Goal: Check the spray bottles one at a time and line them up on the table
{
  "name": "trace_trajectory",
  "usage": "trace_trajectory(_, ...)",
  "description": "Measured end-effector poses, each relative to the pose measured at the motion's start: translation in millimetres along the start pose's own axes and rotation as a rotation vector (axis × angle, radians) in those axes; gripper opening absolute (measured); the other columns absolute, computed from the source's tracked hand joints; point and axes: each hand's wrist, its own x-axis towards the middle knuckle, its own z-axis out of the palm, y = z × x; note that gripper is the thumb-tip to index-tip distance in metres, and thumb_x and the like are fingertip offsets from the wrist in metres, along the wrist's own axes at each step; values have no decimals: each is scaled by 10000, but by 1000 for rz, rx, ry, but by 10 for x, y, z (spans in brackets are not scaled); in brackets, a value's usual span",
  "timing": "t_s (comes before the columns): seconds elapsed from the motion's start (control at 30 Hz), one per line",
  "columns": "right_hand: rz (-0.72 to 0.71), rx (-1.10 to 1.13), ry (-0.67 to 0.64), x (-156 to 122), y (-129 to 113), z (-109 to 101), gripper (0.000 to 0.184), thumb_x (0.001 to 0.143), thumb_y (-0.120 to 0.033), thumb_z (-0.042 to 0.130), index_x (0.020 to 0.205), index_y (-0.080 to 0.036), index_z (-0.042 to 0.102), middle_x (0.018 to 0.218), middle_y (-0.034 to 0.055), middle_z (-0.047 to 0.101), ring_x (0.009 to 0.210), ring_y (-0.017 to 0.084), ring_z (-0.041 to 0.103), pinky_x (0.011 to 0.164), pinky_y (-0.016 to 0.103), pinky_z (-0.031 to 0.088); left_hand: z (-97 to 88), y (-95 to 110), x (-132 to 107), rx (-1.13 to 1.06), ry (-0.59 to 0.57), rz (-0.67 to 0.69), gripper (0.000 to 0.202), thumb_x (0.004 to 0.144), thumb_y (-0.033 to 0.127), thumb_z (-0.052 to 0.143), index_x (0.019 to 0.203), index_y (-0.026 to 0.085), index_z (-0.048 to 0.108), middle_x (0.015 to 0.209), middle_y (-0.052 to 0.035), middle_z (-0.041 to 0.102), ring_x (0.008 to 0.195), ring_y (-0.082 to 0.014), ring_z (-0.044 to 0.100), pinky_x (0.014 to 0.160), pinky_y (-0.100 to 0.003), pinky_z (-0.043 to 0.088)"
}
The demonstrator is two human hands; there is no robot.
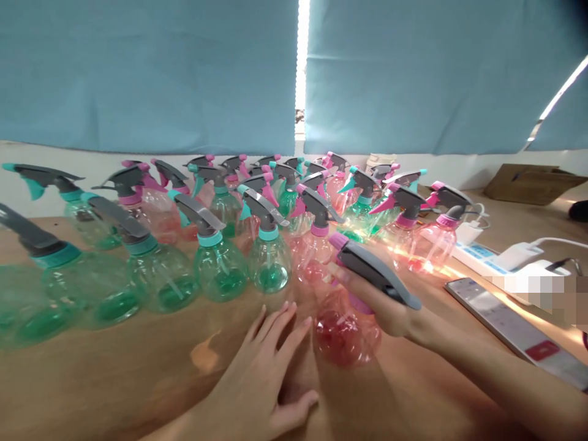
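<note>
My right hand (390,315) is closed around the neck area of a pink spray bottle (348,334) with a grey and pink trigger head, which tilts to the right. The bottle's base is on or just over the wooden table (184,392); I cannot tell which. Palm down with fingers apart, my left hand (271,355) rests at or just above the tabletop, left of that bottle and holding nothing. Closest beyond its fingertips stand a clear green spray bottle (270,269) with a turquoise collar and another green spray bottle (221,272).
Several green and pink spray bottles stand in rows towards the wall, including a pink one (434,242) at the right. A phone (509,324), a white power strip (482,254) with plugs and cables, and a cardboard box (533,184) lie right. Blue blinds (147,73) hang behind.
</note>
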Motion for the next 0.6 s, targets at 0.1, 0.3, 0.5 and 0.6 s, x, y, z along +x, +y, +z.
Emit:
trace_trajectory(0.1,9,3,7,-25,33,-1,259,949,-340,514,719,-246,443,651,-31,499,603,126,478,586,258,442,-3,6,-3,-3,18,-9,744,807,343,673,1476,201,379,1532,-150,373,1381,-375,367,1116,-617,277)
trace_trajectory(0.3,96,165,-1,-99,224,81,83,939,-349,563,949,-294,625,865,-20,653,784,141,608,739,280,512,7,-3,6,-1,-14,-30,728,818,340,662,1478,202,389,1553,-150,337,1395,-381,346,1112,-613,286)
trace_trajectory(0.5,128,212,-36,-121,213,72,122,919,-336,587,1001,-275,654,835,-14,665,767,162,614,725,309,508,15,-4,2,8,-39,-31,768,825,335,653,1511,216,329,1589,-132,260,1426,-370,288,1131,-607,240)
trace_trajectory(0.6,146,216,-33,-116,182,63,130,908,-332,600,1011,-271,651,827,-10,666,735,164,608,675,307,500,1,4,1,0,-39,-24,731,843,350,639,1500,214,349,1581,-137,277,1428,-360,288,1131,-601,243)
